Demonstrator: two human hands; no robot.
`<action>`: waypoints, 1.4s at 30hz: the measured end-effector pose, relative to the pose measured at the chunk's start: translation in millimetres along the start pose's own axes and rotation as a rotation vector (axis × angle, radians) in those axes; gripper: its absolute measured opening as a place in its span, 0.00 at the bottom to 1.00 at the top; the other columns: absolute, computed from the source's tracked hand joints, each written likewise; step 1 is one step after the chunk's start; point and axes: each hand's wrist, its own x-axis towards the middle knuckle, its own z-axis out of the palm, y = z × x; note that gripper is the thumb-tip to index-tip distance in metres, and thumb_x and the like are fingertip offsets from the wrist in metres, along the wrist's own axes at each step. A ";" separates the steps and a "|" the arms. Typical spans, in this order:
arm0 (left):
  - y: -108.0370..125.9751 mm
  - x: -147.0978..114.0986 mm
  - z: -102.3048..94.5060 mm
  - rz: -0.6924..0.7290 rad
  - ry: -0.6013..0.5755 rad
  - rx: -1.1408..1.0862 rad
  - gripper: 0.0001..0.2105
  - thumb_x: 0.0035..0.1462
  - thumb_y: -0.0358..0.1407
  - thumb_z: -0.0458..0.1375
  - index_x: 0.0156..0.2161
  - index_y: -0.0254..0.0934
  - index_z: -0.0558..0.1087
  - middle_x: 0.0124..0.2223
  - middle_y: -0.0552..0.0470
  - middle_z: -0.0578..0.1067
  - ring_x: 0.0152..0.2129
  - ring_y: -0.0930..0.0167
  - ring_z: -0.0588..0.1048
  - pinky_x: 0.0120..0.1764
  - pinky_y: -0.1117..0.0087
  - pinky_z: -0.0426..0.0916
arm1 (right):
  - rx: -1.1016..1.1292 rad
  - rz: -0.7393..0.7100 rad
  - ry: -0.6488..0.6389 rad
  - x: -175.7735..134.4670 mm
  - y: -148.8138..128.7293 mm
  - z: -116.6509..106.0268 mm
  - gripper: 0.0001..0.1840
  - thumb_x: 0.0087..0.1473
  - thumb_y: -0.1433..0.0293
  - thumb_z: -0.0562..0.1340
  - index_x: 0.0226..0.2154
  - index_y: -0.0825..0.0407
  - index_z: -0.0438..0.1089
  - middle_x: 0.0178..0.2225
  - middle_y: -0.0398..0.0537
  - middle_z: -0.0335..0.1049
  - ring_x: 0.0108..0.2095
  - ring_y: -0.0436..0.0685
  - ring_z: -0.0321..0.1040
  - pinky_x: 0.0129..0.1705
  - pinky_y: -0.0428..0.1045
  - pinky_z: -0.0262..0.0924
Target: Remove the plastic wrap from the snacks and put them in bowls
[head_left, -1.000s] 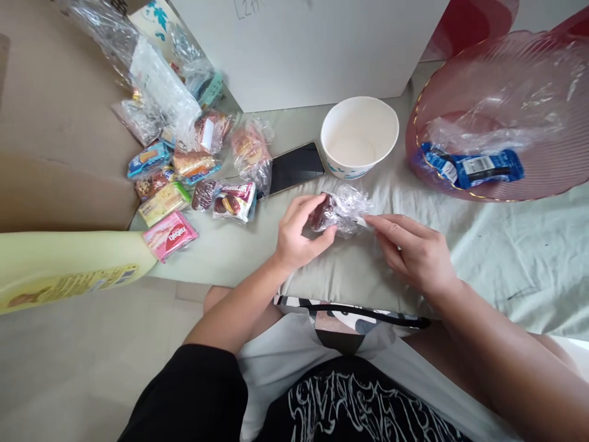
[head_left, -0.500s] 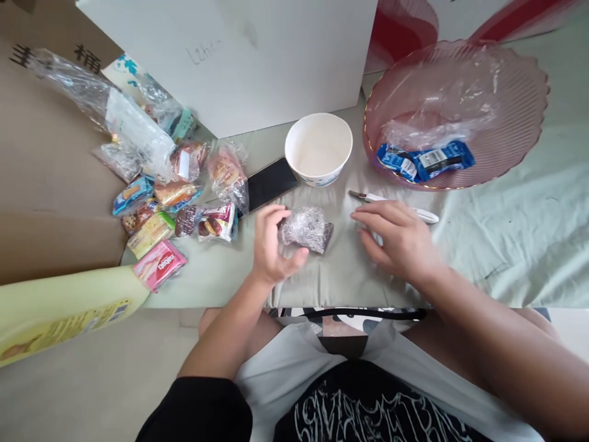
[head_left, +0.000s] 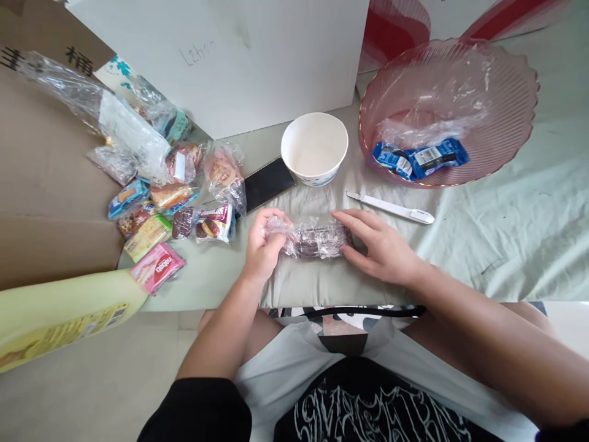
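A dark brown block-shaped snack (head_left: 321,239) in crinkled clear plastic wrap lies on the cloth between my hands. Faint lettering shows on its upper face. My left hand (head_left: 267,245) is closed, pinching the loose left end of the plastic wrap (head_left: 286,236). At the other end, my right hand (head_left: 380,245) has its fingers and thumb closed around the snack's right edge. Just beyond my right hand lies a white-handled utility knife (head_left: 396,209), its blade end pointing left. A white paper bowl (head_left: 315,147) stands upright behind the snack.
A pink ribbed bowl (head_left: 510,123) at the right holds clear plastic and blue snack packets (head_left: 423,159). A black phone (head_left: 267,187) lies left of the paper bowl. Several wrapped snacks (head_left: 151,236) are heaped at the left. A white box (head_left: 221,61) stands at the back.
My right hand has moved left from beside the knife onto the snack's right end. My left hand has closed on the wrap. The snack now lies stretched out sideways, and the knife is uncovered.
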 end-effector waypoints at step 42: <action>8.0 11.9 -10.0 0.273 0.102 0.394 0.07 0.59 0.38 0.59 0.31 0.38 0.73 0.33 0.53 0.76 0.31 0.70 0.75 0.36 0.70 0.69 | -0.102 -0.143 0.082 0.9 2.0 -2.8 0.07 0.61 0.72 0.61 0.37 0.48 0.76 0.37 0.50 0.72 0.37 0.58 0.67 0.39 0.54 0.61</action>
